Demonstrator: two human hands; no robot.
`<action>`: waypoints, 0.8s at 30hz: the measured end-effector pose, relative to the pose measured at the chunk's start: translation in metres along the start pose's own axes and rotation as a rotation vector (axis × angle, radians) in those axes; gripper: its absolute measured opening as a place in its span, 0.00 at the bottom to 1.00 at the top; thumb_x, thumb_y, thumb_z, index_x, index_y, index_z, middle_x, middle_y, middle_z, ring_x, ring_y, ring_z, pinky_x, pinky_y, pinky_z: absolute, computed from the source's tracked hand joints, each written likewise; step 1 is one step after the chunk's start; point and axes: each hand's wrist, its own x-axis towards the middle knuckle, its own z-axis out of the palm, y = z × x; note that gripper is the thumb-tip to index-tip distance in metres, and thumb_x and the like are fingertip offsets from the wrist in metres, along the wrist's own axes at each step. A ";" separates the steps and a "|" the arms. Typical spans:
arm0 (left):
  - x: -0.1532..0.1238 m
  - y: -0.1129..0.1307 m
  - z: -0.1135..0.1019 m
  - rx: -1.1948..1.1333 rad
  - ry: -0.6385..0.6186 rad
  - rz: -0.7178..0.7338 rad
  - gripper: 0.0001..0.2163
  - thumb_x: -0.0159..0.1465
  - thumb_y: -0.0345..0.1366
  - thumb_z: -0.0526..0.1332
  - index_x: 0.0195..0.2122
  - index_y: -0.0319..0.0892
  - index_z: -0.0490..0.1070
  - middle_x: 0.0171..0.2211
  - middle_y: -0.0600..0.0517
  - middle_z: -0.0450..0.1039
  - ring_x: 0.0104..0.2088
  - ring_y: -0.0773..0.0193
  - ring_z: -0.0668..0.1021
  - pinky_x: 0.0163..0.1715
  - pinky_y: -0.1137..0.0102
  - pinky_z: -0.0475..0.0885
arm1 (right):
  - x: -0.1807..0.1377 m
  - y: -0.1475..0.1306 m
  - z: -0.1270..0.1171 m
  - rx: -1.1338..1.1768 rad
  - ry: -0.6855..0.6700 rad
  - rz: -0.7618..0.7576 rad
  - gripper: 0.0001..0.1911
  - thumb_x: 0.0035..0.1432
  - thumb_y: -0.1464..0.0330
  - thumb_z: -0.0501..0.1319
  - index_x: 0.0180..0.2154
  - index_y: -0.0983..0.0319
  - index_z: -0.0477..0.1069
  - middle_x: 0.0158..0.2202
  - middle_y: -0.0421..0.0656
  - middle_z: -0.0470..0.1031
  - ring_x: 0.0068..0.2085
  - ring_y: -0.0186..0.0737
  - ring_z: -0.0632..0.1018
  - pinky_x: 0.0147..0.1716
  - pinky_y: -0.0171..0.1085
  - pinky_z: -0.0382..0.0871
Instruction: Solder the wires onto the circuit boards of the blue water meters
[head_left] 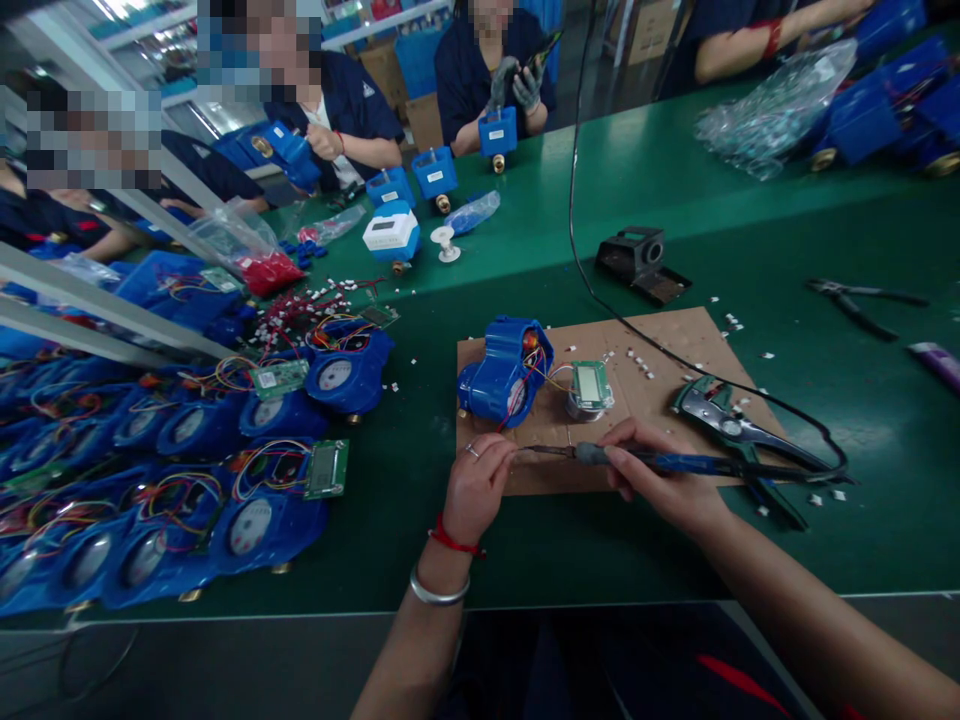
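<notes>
My right hand point(651, 468) grips a soldering iron point(592, 454) with a grey sleeve and a blue handle, its tip pointing left. The tip reaches close to the pinched fingers of my left hand point(478, 478); what they hold is too small to make out. Just beyond my left hand lies an open blue water meter point(504, 375) with coloured wires coming out. Those wires run to a green circuit board with a display point(591, 384), which rests on a small round holder. All this is over a cardboard sheet point(540, 475).
Rows of blue meters point(255, 525) with wires fill the left side. Wire strippers point(739, 430) lie at the right under the black cord, pliers point(862, 300) farther out. A soldering iron stand point(641, 262) is behind the cardboard. Several co-workers sit across the green table point(525, 240).
</notes>
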 end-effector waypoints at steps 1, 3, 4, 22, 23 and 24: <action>0.000 0.000 0.000 -0.004 0.002 -0.002 0.07 0.67 0.28 0.55 0.40 0.41 0.73 0.38 0.48 0.75 0.42 0.61 0.77 0.44 0.64 0.74 | 0.000 0.001 0.000 0.003 0.008 -0.006 0.10 0.63 0.61 0.59 0.38 0.62 0.68 0.23 0.39 0.72 0.19 0.31 0.71 0.17 0.30 0.64; 0.000 0.000 0.000 -0.012 0.006 -0.005 0.07 0.67 0.28 0.55 0.40 0.41 0.73 0.38 0.47 0.75 0.42 0.61 0.77 0.45 0.64 0.74 | -0.002 0.002 -0.002 0.014 0.033 -0.029 0.09 0.63 0.61 0.59 0.38 0.61 0.69 0.23 0.39 0.72 0.20 0.31 0.72 0.18 0.31 0.64; 0.000 0.000 0.000 -0.017 0.008 -0.008 0.07 0.67 0.28 0.55 0.40 0.41 0.73 0.38 0.47 0.75 0.42 0.61 0.77 0.45 0.64 0.74 | -0.003 0.002 -0.002 0.022 0.051 -0.041 0.09 0.63 0.62 0.59 0.39 0.61 0.69 0.23 0.39 0.72 0.20 0.32 0.72 0.18 0.32 0.64; 0.004 0.009 -0.006 -0.202 0.060 -0.138 0.06 0.66 0.33 0.58 0.40 0.43 0.74 0.38 0.49 0.77 0.40 0.62 0.79 0.42 0.67 0.75 | 0.022 -0.014 -0.083 0.024 0.793 -0.209 0.11 0.62 0.56 0.57 0.41 0.55 0.66 0.27 0.38 0.70 0.22 0.34 0.70 0.20 0.35 0.58; 0.005 0.010 -0.007 -0.219 0.062 -0.143 0.07 0.67 0.33 0.57 0.41 0.43 0.74 0.39 0.49 0.77 0.41 0.62 0.79 0.42 0.67 0.75 | 0.032 -0.010 -0.100 0.004 0.832 -0.187 0.12 0.61 0.55 0.57 0.40 0.55 0.66 0.28 0.39 0.71 0.23 0.35 0.71 0.20 0.35 0.58; 0.006 0.011 -0.008 -0.236 0.063 -0.146 0.08 0.67 0.33 0.56 0.43 0.43 0.74 0.39 0.49 0.77 0.41 0.62 0.79 0.43 0.66 0.76 | 0.042 -0.005 -0.117 -0.027 0.830 -0.150 0.12 0.61 0.54 0.57 0.40 0.55 0.65 0.28 0.39 0.72 0.25 0.35 0.72 0.21 0.35 0.60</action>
